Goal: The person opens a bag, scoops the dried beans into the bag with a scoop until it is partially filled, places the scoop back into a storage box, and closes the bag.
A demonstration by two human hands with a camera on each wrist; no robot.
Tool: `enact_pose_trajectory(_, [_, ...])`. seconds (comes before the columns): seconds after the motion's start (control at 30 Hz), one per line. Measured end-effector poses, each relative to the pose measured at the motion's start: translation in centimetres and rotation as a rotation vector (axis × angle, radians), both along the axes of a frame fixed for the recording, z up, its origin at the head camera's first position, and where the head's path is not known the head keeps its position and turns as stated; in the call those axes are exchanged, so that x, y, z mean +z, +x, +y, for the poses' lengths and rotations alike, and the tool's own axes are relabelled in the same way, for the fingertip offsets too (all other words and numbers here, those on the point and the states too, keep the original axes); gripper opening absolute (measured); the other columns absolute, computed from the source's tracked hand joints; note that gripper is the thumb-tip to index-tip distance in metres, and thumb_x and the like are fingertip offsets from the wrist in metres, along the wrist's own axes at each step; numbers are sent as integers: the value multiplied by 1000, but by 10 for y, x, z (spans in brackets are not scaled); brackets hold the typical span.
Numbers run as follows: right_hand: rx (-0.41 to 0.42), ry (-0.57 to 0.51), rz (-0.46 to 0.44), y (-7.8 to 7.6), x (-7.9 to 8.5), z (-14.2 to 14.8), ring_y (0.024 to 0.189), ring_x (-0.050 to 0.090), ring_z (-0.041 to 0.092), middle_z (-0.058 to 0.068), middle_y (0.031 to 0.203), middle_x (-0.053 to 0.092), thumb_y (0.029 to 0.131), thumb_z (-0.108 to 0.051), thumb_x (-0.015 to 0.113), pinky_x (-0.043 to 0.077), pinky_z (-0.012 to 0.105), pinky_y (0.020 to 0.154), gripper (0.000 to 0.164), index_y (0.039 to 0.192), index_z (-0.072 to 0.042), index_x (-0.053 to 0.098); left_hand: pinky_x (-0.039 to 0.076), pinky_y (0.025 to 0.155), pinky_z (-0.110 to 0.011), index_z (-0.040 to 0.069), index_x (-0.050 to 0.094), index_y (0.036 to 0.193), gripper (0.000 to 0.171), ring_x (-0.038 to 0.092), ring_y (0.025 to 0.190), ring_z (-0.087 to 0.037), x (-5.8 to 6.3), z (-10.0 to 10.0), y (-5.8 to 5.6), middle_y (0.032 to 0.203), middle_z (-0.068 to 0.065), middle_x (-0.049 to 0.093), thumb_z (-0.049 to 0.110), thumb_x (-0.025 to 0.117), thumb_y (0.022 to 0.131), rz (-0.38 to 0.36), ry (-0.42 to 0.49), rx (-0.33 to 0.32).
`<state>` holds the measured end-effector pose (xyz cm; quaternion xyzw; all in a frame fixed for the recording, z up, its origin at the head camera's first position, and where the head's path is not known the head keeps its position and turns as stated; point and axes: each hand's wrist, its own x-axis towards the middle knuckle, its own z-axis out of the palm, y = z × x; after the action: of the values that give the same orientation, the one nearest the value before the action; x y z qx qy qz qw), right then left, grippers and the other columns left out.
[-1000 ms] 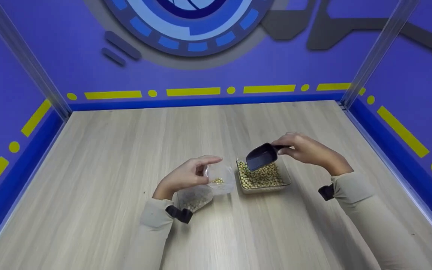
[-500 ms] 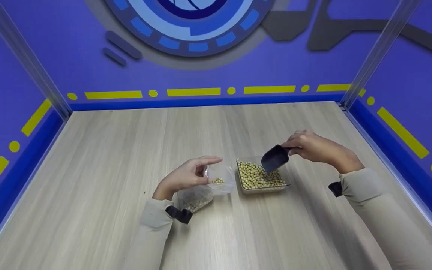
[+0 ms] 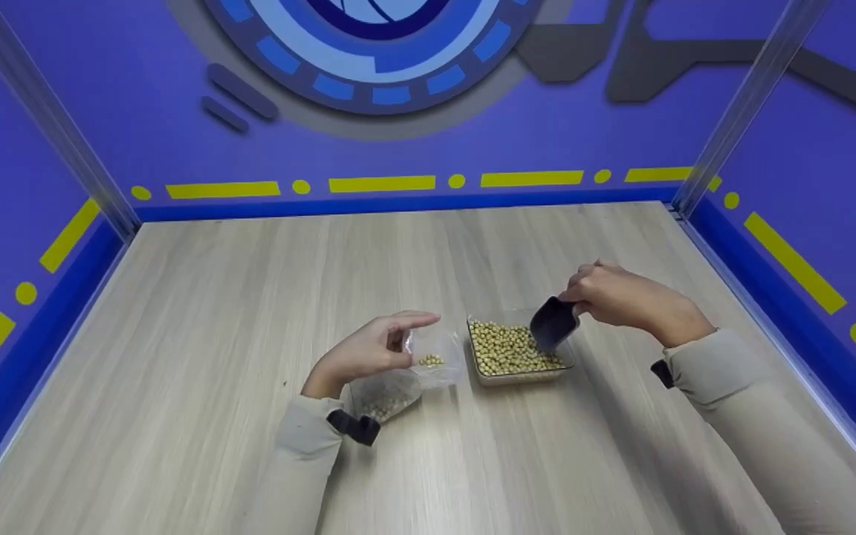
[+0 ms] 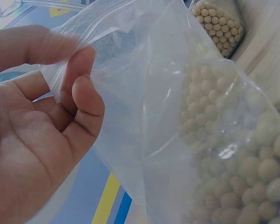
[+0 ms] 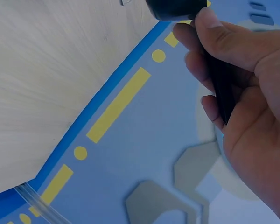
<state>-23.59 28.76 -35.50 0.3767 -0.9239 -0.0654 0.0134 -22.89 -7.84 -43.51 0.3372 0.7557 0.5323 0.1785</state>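
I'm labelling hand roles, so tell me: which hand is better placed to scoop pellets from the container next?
Probably the right hand: it holds the black scoop at the pellets in the clear container. The left hand is busy holding the plastic bag.

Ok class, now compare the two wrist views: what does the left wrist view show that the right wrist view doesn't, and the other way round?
Only the left wrist view: the left hand pinching the edge of a clear zip bag, with round, bean-like pieces in the bag and more in the container behind.

Only the right wrist view: the right hand gripping a dark scoop by its handle.

Both: the blue wall with yellow markings, and some pale wood-grain tabletop.
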Motion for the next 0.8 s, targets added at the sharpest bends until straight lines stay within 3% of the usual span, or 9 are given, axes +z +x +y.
enact_pose_trajectory(0.33, [11,149,45,6,4,-15,78,59,25,6,79,67,79,-4,73,47,42,77,12,90,-8,76,34,62,-20,-1,44,142,64,34,70,-10,-3,1,-1,138,-18,46,-8,56,80,-12,15,-8])
enact_pose_trajectory(0.8, [-7,217,147,9,-3,-32,71,57,21,3,72,67,75,-9,77,42,36,68,4,76,-10,74,34,62,-19,-2,43,142,64,35,71,-10,-3,2,0,138,-18,46,-10,56,79,-36,19,-9])
